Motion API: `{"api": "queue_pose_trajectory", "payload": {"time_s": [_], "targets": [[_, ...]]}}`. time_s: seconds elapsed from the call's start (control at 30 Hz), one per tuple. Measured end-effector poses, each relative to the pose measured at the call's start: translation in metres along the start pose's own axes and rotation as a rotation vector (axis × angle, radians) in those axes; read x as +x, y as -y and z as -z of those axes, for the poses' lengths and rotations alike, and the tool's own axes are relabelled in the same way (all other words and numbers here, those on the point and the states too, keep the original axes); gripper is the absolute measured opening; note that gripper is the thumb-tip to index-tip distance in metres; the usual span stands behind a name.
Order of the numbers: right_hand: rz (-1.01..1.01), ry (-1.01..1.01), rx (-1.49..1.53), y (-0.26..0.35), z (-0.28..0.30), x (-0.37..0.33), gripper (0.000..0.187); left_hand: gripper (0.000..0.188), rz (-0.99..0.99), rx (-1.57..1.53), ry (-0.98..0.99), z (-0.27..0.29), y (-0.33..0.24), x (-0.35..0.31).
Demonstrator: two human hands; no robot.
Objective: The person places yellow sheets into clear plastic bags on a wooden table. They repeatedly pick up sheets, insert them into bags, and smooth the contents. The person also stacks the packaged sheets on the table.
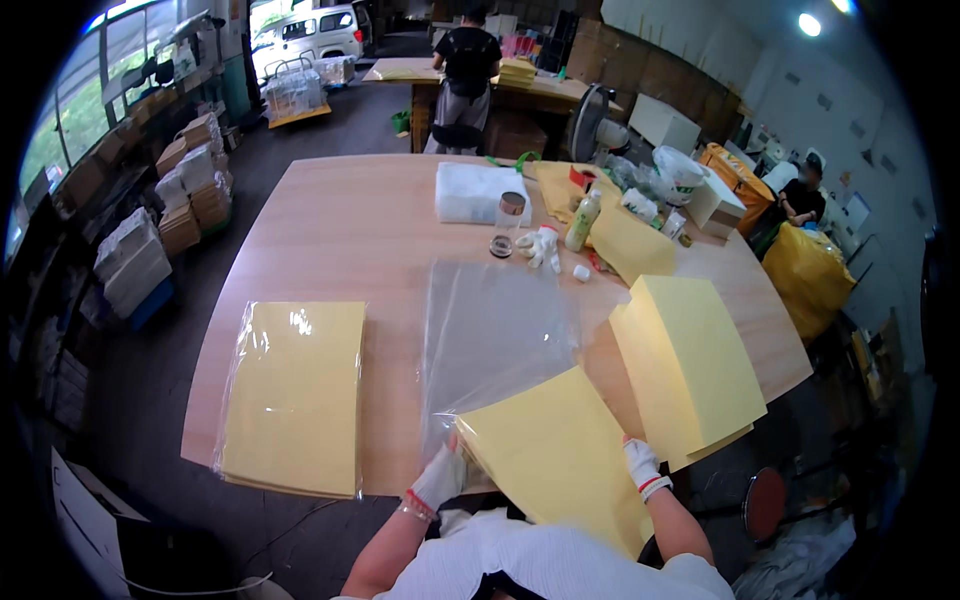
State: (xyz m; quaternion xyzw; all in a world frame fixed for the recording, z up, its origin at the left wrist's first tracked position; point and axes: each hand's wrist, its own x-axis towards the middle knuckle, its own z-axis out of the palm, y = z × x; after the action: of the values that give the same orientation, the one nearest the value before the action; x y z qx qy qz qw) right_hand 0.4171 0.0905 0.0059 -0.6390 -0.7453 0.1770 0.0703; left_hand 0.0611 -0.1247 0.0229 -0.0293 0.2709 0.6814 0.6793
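A stack of yellow paper sheets (550, 440) lies tilted at the table's near edge, partly over my lap. My right hand (643, 466), in a white glove with bare fingertips, grips the stack's right edge. At the stack's left corner my left hand (440, 480), gloved likewise, is closed at the near end of a clear plastic bag (490, 320). The bag lies flat, and its plastic overlaps the sheets' left corner. Some of the left fingers are hidden. Left of it rest yellow sheets in clear plastic (295, 390); a taller yellow paper stack (690, 360) stands on the right.
Toward the far side of the table (300, 230) are a white packet (480, 193), a clear jar (508, 215), a white glove (541, 248), a bottle (582, 222) and a bucket (678, 172). A person (468, 65) stands at another table; another person (803, 195) is at the right.
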Motion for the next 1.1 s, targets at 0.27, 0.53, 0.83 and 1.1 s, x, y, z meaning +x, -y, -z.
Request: {"api": "queue_pose_trajectory", "payload": {"time_s": [0.27,0.53,0.83,1.1], "targets": [[-0.059,-0.048,0.100,0.062,-0.013,0.051,0.052,0.031,-0.531,0.838,-0.579,-0.047,-0.028,0.114],[0.378,-0.252,0.229,0.087,-0.016,0.137,0.030,0.035,-0.607,0.915,-0.515,-0.041,-0.056,0.127],[0.159,0.468,1.010,0.117,-0.035,0.241,0.030,0.036,-0.646,0.746,-0.451,-0.062,-0.052,0.124],[0.212,0.337,0.744,0.114,-0.052,0.251,0.026,0.035,-0.666,0.769,-0.458,-0.107,-0.049,0.117]]}}
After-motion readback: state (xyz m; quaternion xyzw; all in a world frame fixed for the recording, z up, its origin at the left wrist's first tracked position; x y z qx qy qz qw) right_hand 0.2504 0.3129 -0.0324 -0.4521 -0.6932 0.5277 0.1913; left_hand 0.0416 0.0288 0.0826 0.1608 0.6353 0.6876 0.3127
